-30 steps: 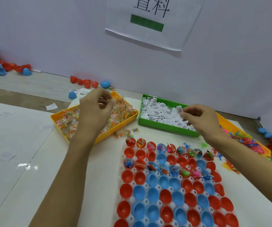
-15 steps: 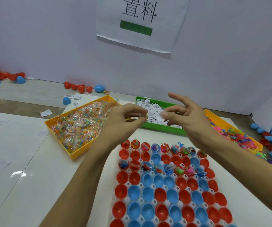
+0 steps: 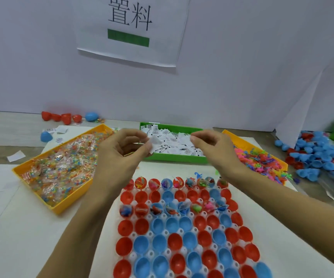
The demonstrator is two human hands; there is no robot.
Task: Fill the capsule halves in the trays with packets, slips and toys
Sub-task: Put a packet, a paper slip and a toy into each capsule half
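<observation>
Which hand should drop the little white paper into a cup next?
Probably the left hand: its fingers already pinch a white slip above the capsule tray. The right hand seems to hold nothing I can make out.

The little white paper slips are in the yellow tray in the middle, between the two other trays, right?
Not quite. The head view shows the white paper slips in a green tray, not a yellow one. It does sit in the middle, between the yellow tray of packets and the yellow tray of toys.
</observation>
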